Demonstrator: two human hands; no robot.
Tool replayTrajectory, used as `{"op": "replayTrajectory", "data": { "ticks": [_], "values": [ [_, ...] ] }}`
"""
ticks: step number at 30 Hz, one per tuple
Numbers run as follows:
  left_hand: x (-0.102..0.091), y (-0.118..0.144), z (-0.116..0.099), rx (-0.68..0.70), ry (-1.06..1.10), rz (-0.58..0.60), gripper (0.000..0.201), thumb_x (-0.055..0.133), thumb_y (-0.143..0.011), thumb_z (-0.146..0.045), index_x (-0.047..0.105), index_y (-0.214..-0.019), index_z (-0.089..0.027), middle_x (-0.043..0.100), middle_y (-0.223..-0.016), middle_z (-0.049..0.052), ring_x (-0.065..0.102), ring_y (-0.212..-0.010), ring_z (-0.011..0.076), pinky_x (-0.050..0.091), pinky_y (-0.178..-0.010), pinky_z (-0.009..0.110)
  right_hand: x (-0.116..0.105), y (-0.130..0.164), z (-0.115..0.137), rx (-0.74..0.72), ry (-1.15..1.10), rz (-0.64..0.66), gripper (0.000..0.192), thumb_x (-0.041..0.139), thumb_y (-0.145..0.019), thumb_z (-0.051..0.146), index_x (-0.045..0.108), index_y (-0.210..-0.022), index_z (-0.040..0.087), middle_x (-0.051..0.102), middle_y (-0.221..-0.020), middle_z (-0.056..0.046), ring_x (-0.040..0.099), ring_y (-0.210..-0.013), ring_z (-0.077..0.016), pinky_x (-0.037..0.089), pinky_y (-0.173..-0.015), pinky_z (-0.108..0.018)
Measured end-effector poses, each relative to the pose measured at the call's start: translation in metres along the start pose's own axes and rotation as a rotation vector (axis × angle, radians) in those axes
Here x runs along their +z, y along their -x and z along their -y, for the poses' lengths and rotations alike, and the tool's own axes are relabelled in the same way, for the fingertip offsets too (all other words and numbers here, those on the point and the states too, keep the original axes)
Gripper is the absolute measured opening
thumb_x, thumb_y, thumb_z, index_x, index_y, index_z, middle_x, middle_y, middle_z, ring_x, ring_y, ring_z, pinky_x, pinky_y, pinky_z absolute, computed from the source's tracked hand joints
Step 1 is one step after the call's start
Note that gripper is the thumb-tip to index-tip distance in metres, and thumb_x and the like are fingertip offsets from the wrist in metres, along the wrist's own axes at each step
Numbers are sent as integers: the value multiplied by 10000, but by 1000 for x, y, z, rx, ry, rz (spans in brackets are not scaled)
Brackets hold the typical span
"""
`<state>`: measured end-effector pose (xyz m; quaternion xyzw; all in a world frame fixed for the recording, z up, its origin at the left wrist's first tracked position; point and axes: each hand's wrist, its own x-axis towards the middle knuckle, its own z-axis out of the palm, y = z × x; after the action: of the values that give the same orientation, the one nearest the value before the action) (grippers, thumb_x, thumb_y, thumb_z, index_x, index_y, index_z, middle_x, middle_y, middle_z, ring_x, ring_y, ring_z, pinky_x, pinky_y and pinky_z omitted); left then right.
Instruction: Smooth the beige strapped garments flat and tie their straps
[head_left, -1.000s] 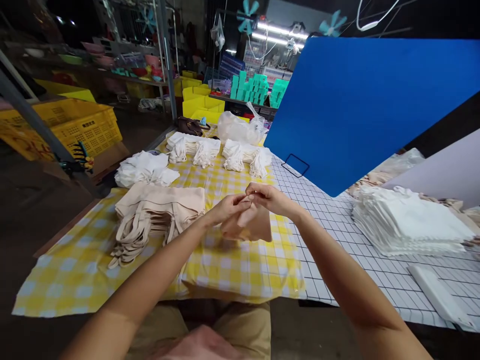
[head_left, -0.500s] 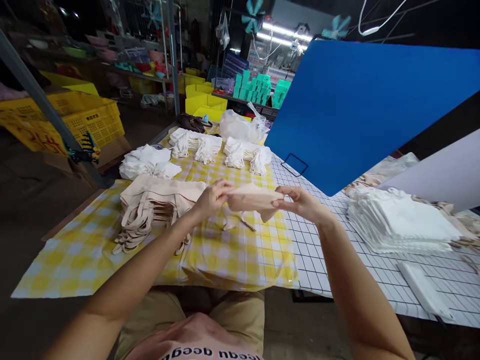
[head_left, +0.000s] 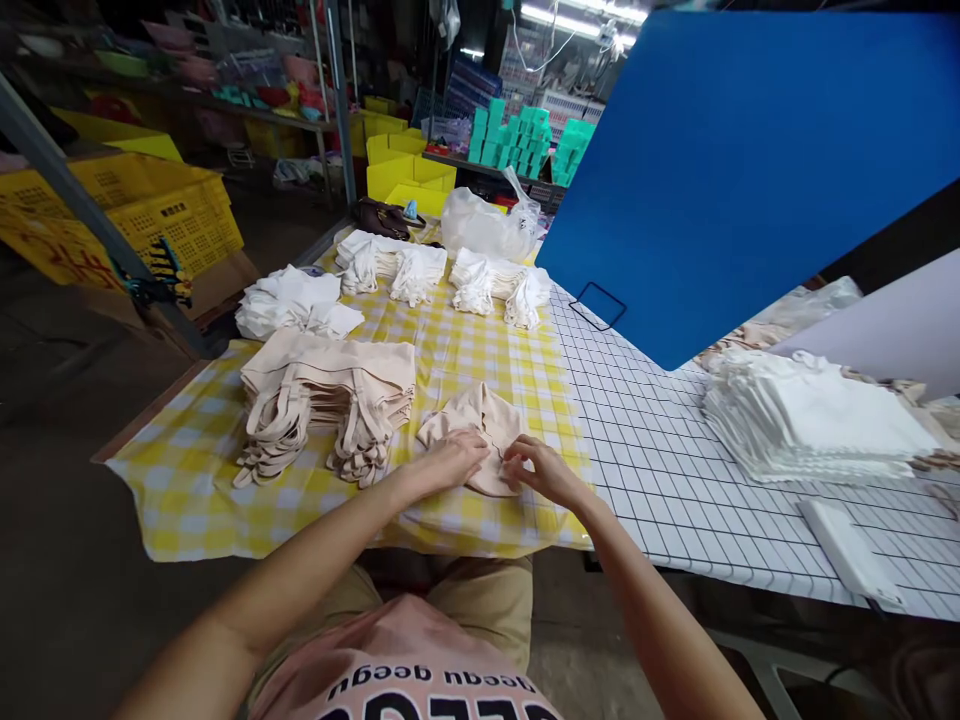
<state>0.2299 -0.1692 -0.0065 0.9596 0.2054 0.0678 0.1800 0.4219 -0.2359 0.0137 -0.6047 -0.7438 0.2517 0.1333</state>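
A crumpled beige cloth piece (head_left: 480, 408) lies on the yellow checked tablecloth in front of me. My left hand (head_left: 452, 460) rests palm down on its left part, fingers laid over the fabric. My right hand (head_left: 544, 470) is at its right edge, with thumb and fingertips pinched on the cloth. Left of my hands is a stack of beige fabric pieces (head_left: 337, 365), their straps hanging toward me.
Two bundles of white strapped pieces (head_left: 394, 255) and a loose white cloth heap (head_left: 292, 300) lie farther back, near a plastic bag (head_left: 484, 225). At right are a white cloth stack (head_left: 817, 410), a white bar-shaped object (head_left: 851, 550) and a large blue panel (head_left: 735, 180).
Both hands have come down from above the table, and the beige cloth they held stretched in the air now lies on the tablecloth. My view has tilted lower.
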Motion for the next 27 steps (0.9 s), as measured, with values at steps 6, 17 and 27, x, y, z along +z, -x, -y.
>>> {"op": "replayTrajectory", "data": {
  "ticks": [6, 17, 27],
  "values": [
    [16, -10, -15, -84, -56, 56, 176, 520, -820, -137, 583, -982, -113, 624, -961, 125, 548, -1014, 257, 393, -907, 385, 22, 5, -4, 35, 54, 20, 92, 542, -796, 164, 608, -855, 190, 564, -899, -39, 569, -731, -140, 436, -670, -248],
    [-2, 6, -30, 193, -54, 92, 109, 526, -784, -117, 590, -861, -160, 652, -846, 62, 593, -832, 195, 385, -845, 325, 40, -46, 7, 286, 189, -229, 252, 483, -802, 183, 505, -1051, 149, 521, -1046, -151, 493, -971, -272, 391, -774, -350],
    [-1, 31, -12, -240, -91, -5, 279, 422, -899, -316, 608, -819, -124, 630, -686, 122, 626, -704, 255, 443, -695, 353, 28, -29, -9, 354, -17, -302, 112, 419, -786, 164, 519, -744, 191, 576, -810, -82, 529, -732, -207, 382, -668, -319]
  ]
}}
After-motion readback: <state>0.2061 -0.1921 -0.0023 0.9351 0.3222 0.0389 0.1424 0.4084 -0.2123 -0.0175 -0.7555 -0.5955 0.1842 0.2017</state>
